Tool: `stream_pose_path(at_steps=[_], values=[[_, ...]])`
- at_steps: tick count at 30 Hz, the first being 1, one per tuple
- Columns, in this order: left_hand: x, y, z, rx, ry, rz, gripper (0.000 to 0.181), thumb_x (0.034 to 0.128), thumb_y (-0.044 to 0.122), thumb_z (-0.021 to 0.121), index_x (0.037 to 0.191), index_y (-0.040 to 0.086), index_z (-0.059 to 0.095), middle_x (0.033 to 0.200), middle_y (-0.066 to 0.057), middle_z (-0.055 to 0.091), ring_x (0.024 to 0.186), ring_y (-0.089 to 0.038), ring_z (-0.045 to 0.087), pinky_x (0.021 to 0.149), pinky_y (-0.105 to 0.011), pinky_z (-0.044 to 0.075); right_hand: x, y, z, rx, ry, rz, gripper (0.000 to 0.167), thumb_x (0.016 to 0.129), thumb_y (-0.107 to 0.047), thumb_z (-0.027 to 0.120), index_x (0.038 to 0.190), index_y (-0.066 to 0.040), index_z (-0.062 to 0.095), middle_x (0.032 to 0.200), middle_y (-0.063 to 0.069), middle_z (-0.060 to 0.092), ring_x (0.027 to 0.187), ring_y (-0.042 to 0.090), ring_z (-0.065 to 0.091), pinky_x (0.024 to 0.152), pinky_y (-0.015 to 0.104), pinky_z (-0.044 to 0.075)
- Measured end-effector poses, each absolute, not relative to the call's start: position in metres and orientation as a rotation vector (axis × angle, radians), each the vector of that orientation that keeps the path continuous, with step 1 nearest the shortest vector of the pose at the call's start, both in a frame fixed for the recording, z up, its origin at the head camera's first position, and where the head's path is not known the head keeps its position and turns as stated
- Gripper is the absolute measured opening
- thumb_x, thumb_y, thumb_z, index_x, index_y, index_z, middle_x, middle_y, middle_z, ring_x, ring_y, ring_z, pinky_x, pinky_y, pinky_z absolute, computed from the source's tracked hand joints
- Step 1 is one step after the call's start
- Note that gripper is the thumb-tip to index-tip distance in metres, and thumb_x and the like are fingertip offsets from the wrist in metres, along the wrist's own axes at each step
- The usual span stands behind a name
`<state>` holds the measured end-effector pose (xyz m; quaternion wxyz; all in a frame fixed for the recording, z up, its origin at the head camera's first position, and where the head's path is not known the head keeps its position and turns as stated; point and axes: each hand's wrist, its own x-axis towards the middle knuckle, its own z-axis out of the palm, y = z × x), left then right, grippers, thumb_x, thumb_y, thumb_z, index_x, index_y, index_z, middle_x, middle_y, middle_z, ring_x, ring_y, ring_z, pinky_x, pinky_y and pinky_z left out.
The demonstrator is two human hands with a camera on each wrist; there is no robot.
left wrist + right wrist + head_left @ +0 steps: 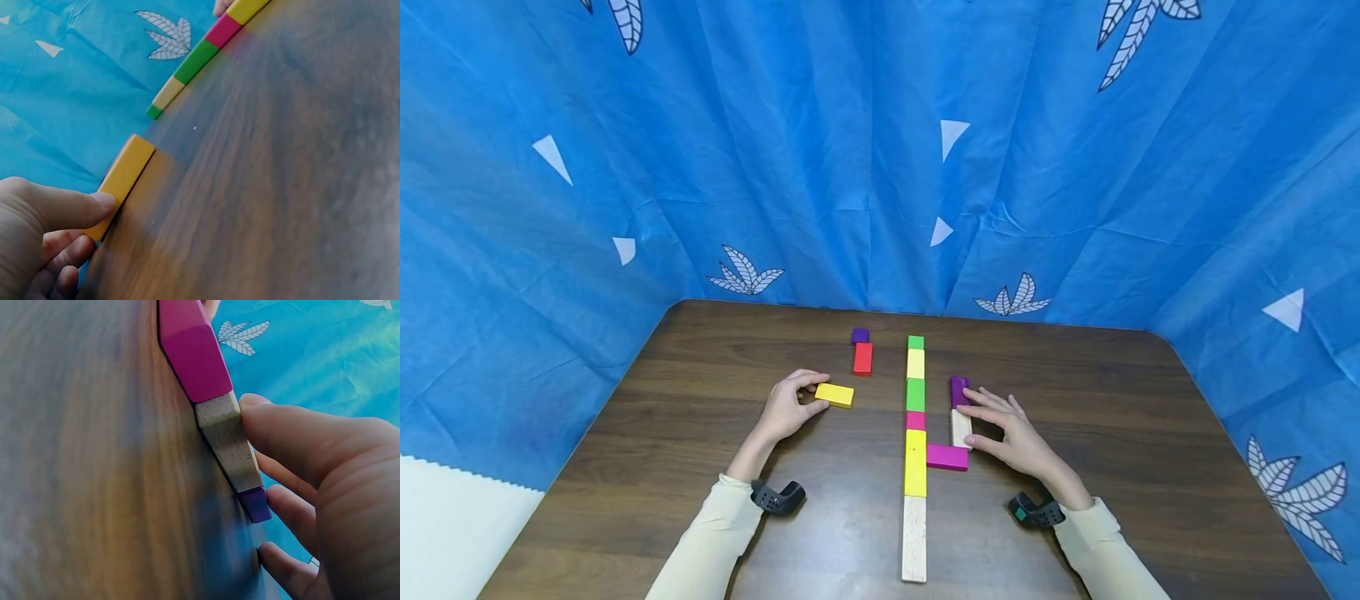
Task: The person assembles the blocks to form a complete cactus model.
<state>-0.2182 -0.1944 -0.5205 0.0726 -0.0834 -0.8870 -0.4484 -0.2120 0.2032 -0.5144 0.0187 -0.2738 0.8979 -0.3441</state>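
My left hand (787,407) pinches a yellow block (834,395) between thumb and fingers at its left end, left of a long row of blocks. In the left wrist view the thumb lies along the side of this yellow block (125,181). My right hand (1013,435) rests against a plain wooden block (960,427) and a purple block (958,392), its fingers loosely extended. The right wrist view has the thumb touching the plain wooden block (228,447) near a magenta block (194,362); other fingers are beside the purple block (256,505).
A straight row of green, cream, pink, yellow and plain blocks (915,462) runs down the wooden table (1112,400). The magenta block meets its right side. A red block (863,359) and a dark purple block (860,336) lie farther back. Blue cloth (820,167) hangs behind.
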Motion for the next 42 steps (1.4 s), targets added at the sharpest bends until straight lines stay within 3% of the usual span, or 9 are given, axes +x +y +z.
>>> stream_pose_path(at_steps=[15,33,42], values=[[-0.215,-0.178,-0.513,-0.256,-2.627,-1.353,0.028,0.0764,-0.003,0.078,0.104,0.002,0.074,0.101,-0.01,0.068,0.079,-0.016,0.057,0.067,-0.022,0.049,-0.214,0.201,-0.513,-0.878,2.772,-1.077,0.051,0.085,-0.031,0.075,0.133,-0.018,0.062,0.151,0.01,0.046,0.145,0.041,0.028,0.111,0.074,0.001],[-0.227,-0.127,-0.511,-0.384,-2.599,-1.311,0.028,0.0756,-0.004,0.078,0.103,0.0,0.074,0.102,-0.01,0.068,0.079,-0.016,0.06,0.069,-0.026,0.054,-0.213,0.201,-0.513,-0.915,2.776,-1.108,0.049,0.086,-0.028,0.074,0.132,-0.017,0.063,0.15,0.011,0.047,0.144,0.042,0.03,0.111,0.075,0.002],[-0.229,-0.116,-0.514,-0.421,-2.62,-1.29,0.028,0.0761,-0.004,0.078,0.103,0.001,0.074,0.1,-0.009,0.067,0.078,-0.014,0.059,0.068,-0.023,0.053,-0.211,0.203,-0.511,-0.899,2.769,-1.095,0.05,0.085,-0.028,0.074,0.132,-0.016,0.063,0.15,0.011,0.047,0.145,0.041,0.029,0.111,0.074,0.002]])
